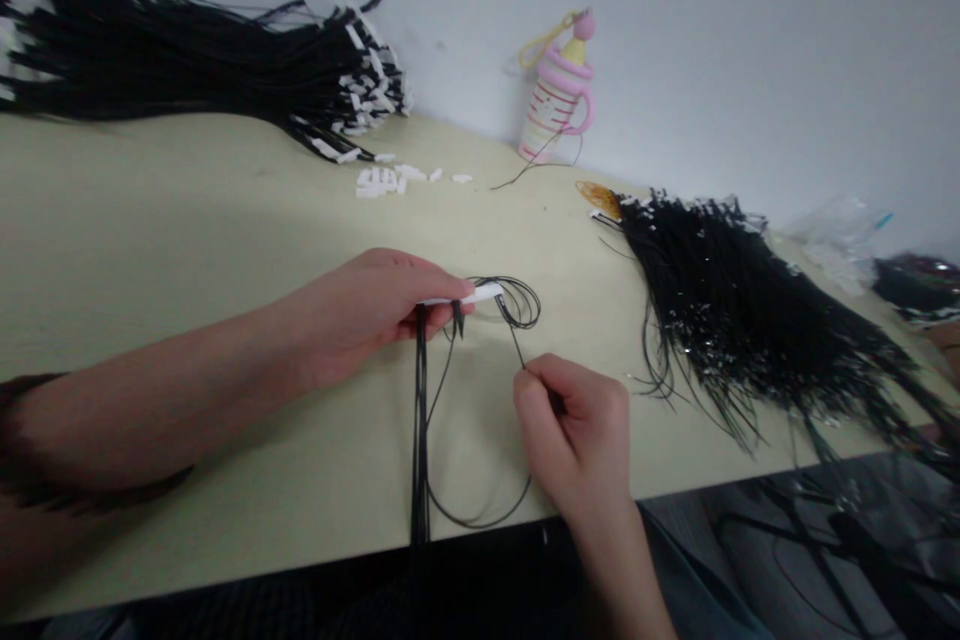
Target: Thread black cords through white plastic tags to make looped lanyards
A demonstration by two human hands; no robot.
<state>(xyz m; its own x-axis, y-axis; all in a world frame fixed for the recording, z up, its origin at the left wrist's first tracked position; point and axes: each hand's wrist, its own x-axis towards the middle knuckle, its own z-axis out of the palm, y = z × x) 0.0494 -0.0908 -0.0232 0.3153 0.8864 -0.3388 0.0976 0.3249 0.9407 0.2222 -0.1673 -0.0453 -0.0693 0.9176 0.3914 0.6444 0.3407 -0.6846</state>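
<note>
My left hand (397, 305) pinches a small white strip (484, 294) between thumb and fingers, above the middle of the table. Thin black cord (525, 305) lies in small coils at the strip's right end. Flat black straps (420, 430) hang down from under my left hand past the table's front edge. My right hand (574, 420) is closed in a fist around the black cord, below and right of the coils. Between the hands the cord drops in a wide loop. Its part inside my right fist is hidden.
On the table (225, 340), a large bundle of black straps with white ends (225, 60) lies back left, beside loose white pieces (380, 182). A pink-and-white cup (551, 110) stands at the wall. A pile of black cords (735, 310) and a clear plastic bag (840, 235) lie right.
</note>
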